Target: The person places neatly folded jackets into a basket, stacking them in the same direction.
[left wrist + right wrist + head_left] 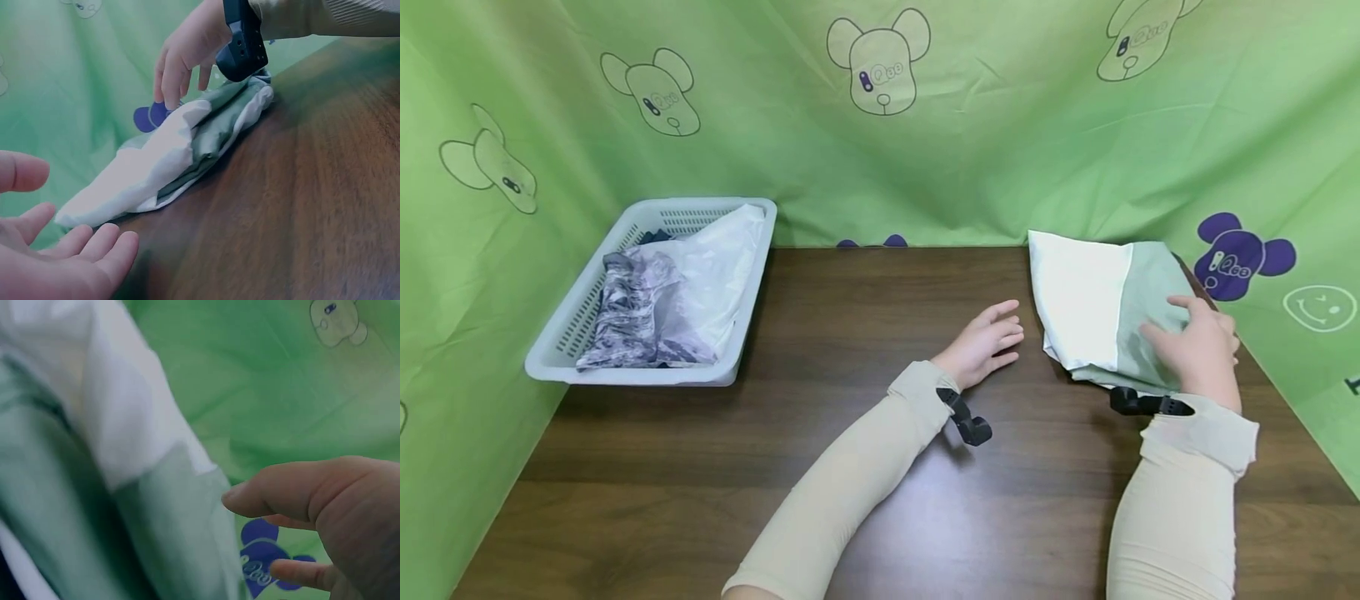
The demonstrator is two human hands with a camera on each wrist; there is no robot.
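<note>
A folded cloth (1078, 292), white on its left part and sage green on its right, lies at the table's back right corner. My right hand (1202, 346) hovers over the green part with fingers spread and bent a little; in the right wrist view the thumb (275, 490) overlaps the cloth's edge. My left hand (985, 340) is held above the table, just left of the cloth, its fingers loosely spread and nothing in them. From the left wrist view, the cloth (150, 162) shows several layers, with green folds between white ones.
A pale blue-grey plastic basket (748, 287) stands at the back left, holding a grey patterned garment (628, 312) and a white plastic bag (715, 267). Green printed curtain (970, 150) hangs behind and beside the brown wooden table (865, 300).
</note>
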